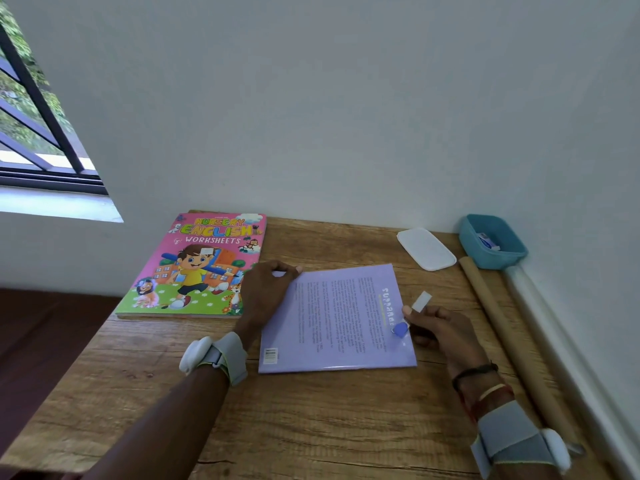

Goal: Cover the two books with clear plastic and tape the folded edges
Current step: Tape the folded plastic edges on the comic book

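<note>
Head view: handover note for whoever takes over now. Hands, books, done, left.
Left hand grips the far left corner of the purple book, which lies back cover up on the table.
Right hand pinches a short tape strip just off the book's right edge.
Pink worksheet book lies flat at the table's far left, untouched.
Done: purple book looks glossy, probably wrapped; taping cannot be confirmed.
Left: stick this strip on, then check the pink book's cover.

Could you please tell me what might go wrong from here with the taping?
The small whitish tape strip, pinched at one end by the right hand, sticks out free and may curl onto itself. The left hand holds the lilac paperback book at one corner, so it could pivot on the wooden table.
</note>
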Action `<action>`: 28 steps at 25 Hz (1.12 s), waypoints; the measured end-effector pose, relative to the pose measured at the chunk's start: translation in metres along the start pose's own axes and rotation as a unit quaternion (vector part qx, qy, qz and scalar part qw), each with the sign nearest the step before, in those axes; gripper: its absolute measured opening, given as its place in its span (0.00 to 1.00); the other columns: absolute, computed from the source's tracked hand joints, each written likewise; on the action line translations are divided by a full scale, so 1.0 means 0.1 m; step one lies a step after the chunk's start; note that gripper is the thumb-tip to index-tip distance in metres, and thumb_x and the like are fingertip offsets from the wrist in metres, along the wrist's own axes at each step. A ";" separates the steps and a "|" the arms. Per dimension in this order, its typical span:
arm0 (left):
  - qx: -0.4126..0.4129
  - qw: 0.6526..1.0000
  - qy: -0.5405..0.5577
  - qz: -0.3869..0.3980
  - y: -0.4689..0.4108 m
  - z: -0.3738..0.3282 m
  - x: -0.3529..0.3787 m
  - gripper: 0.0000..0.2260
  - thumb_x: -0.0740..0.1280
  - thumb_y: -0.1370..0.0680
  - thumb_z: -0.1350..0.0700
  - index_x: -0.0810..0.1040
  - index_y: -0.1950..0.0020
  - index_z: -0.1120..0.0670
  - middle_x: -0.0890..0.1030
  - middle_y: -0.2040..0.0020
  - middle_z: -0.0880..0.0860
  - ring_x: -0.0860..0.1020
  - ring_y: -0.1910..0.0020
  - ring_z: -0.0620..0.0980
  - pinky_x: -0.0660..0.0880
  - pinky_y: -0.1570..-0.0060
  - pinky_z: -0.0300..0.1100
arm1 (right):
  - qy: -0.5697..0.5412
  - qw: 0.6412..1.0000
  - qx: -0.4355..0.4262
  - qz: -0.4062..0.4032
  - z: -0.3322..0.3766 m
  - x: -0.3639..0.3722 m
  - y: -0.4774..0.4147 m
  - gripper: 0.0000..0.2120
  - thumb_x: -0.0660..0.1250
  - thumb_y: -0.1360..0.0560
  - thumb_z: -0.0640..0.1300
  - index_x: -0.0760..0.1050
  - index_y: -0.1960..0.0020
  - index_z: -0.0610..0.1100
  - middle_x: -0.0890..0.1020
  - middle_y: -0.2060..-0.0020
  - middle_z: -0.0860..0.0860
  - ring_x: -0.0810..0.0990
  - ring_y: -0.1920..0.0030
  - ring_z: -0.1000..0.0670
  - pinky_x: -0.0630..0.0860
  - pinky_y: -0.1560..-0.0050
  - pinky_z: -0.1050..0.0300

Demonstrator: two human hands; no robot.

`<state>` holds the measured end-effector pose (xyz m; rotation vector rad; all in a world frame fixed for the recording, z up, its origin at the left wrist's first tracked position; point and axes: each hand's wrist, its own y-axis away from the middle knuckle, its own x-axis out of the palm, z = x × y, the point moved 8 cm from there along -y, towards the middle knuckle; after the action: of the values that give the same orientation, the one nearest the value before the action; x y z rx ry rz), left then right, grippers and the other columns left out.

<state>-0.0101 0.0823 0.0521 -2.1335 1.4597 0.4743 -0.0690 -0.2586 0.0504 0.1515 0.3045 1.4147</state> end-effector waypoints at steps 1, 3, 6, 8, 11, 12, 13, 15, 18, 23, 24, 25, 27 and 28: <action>-0.001 1.000 -0.006 -0.004 0.01 -0.01 0.00 0.15 0.69 0.26 0.38 0.86 0.59 0.48 0.84 0.63 0.43 0.80 0.62 0.39 0.72 0.61 0.36 | 0.010 1.000 -0.001 0.014 0.00 -0.01 0.05 0.12 0.78 0.33 0.47 0.84 0.57 0.38 0.86 0.62 0.46 0.82 0.62 0.49 0.79 0.60 0.55; -0.001 1.000 -0.018 -0.013 0.01 -0.03 0.00 0.14 0.70 0.25 0.40 0.85 0.59 0.49 0.84 0.63 0.43 0.80 0.62 0.40 0.71 0.62 0.37 | 0.019 1.000 -0.010 0.016 -0.02 -0.04 0.07 0.13 0.79 0.34 0.45 0.83 0.61 0.35 0.83 0.67 0.44 0.77 0.66 0.49 0.75 0.65 0.57; 0.013 0.999 -0.041 -0.020 0.03 -0.06 0.00 0.13 0.70 0.25 0.41 0.85 0.59 0.50 0.83 0.63 0.44 0.80 0.62 0.41 0.74 0.59 0.40 | 0.034 0.999 -0.019 -0.016 -0.03 -0.05 0.06 0.11 0.79 0.35 0.43 0.82 0.63 0.35 0.84 0.66 0.41 0.78 0.67 0.48 0.77 0.63 0.55; 0.062 0.988 -0.135 -0.045 0.05 -0.14 0.01 0.10 0.70 0.25 0.45 0.84 0.59 0.50 0.83 0.60 0.46 0.79 0.57 0.47 0.75 0.56 0.45 | 0.017 1.000 0.002 -0.020 -0.06 -0.05 0.03 0.09 0.78 0.34 0.42 0.83 0.61 0.36 0.85 0.62 0.41 0.80 0.64 0.47 0.79 0.59 0.53; 0.184 0.949 -0.255 -0.029 0.09 -0.32 0.16 0.04 0.69 0.25 0.55 0.81 0.59 0.52 0.81 0.58 0.51 0.77 0.54 0.55 0.72 0.51 0.53 | -0.027 0.997 0.015 -0.071 -0.09 -0.21 -0.10 0.12 0.77 0.32 0.47 0.83 0.55 0.38 0.86 0.61 0.44 0.82 0.61 0.48 0.81 0.57 0.52; 0.212 0.938 -0.273 -0.011 0.09 -0.36 0.21 0.04 0.67 0.25 0.57 0.80 0.59 0.52 0.80 0.58 0.52 0.77 0.55 0.57 0.72 0.53 0.53 | 0.012 0.994 -0.003 -0.108 -0.05 -0.31 -0.15 0.13 0.77 0.32 0.50 0.83 0.54 0.40 0.86 0.61 0.45 0.83 0.60 0.48 0.81 0.55 0.51; 0.232 0.927 -0.295 0.003 0.10 -0.39 0.24 0.04 0.67 0.25 0.59 0.80 0.58 0.53 0.79 0.58 0.53 0.78 0.56 0.57 0.73 0.54 0.53 | 0.079 0.986 -0.024 -0.145 0.00 -0.38 -0.20 0.14 0.75 0.32 0.53 0.83 0.54 0.42 0.86 0.60 0.47 0.83 0.59 0.49 0.80 0.53 0.50; 0.242 0.906 -0.345 0.032 0.09 -0.40 0.30 0.03 0.65 0.25 0.59 0.79 0.56 0.54 0.79 0.57 0.54 0.78 0.55 0.58 0.74 0.54 0.54 | 0.209 0.951 -0.071 -0.216 0.17 -0.47 -0.21 0.15 0.73 0.29 0.54 0.83 0.52 0.43 0.85 0.57 0.46 0.79 0.58 0.49 0.75 0.52 0.53; 0.212 0.894 -0.391 0.060 0.15 -0.43 0.32 0.04 0.64 0.24 0.58 0.77 0.51 0.54 0.79 0.53 0.55 0.78 0.53 0.56 0.75 0.53 0.53 | 0.360 0.891 -0.110 -0.253 0.37 -0.46 -0.22 0.14 0.72 0.28 0.53 0.82 0.51 0.43 0.83 0.57 0.45 0.75 0.60 0.48 0.70 0.58 0.57; 0.125 0.889 -0.436 0.059 0.36 -0.48 0.28 0.07 0.61 0.21 0.58 0.75 0.45 0.54 0.78 0.49 0.53 0.77 0.50 0.54 0.73 0.53 0.49 | 0.580 0.754 -0.114 -0.286 0.42 -0.25 -0.14 0.16 0.68 0.28 0.53 0.80 0.47 0.43 0.81 0.51 0.40 0.77 0.49 0.38 0.70 0.50 0.47; 0.111 0.891 -0.436 0.057 0.39 -0.50 0.28 0.08 0.60 0.21 0.58 0.75 0.43 0.54 0.78 0.47 0.53 0.76 0.48 0.53 0.72 0.52 0.49 | 0.577 0.747 -0.134 -0.302 0.47 -0.15 -0.03 0.16 0.66 0.27 0.54 0.80 0.48 0.42 0.80 0.52 0.40 0.77 0.50 0.37 0.71 0.51 0.46; 0.101 0.893 -0.435 0.057 0.42 -0.51 0.28 0.09 0.60 0.21 0.58 0.74 0.42 0.54 0.78 0.46 0.53 0.76 0.46 0.53 0.72 0.50 0.49 | 0.569 0.746 -0.156 -0.309 0.47 0.00 0.10 0.18 0.65 0.27 0.56 0.80 0.49 0.43 0.80 0.52 0.40 0.77 0.50 0.38 0.71 0.51 0.46; 0.083 0.896 -0.431 0.065 0.47 -0.54 0.29 0.10 0.59 0.20 0.57 0.73 0.40 0.54 0.77 0.43 0.53 0.75 0.43 0.53 0.71 0.47 0.49 | 0.580 0.760 -0.140 -0.257 0.35 0.38 0.28 0.23 0.61 0.26 0.64 0.78 0.45 0.46 0.80 0.48 0.44 0.77 0.47 0.41 0.71 0.49 0.47; 0.070 0.902 -0.421 0.067 0.49 -0.55 0.29 0.10 0.59 0.19 0.55 0.73 0.40 0.54 0.77 0.43 0.53 0.74 0.42 0.54 0.71 0.46 0.51 | 0.589 0.765 -0.124 -0.229 0.25 0.56 0.32 0.25 0.59 0.27 0.66 0.76 0.43 0.48 0.78 0.44 0.46 0.75 0.44 0.43 0.70 0.47 0.46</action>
<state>-0.0450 0.0141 0.0705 -1.4053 1.0717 1.1311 -0.0849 -0.1962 0.0766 -1.0291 1.0981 0.8691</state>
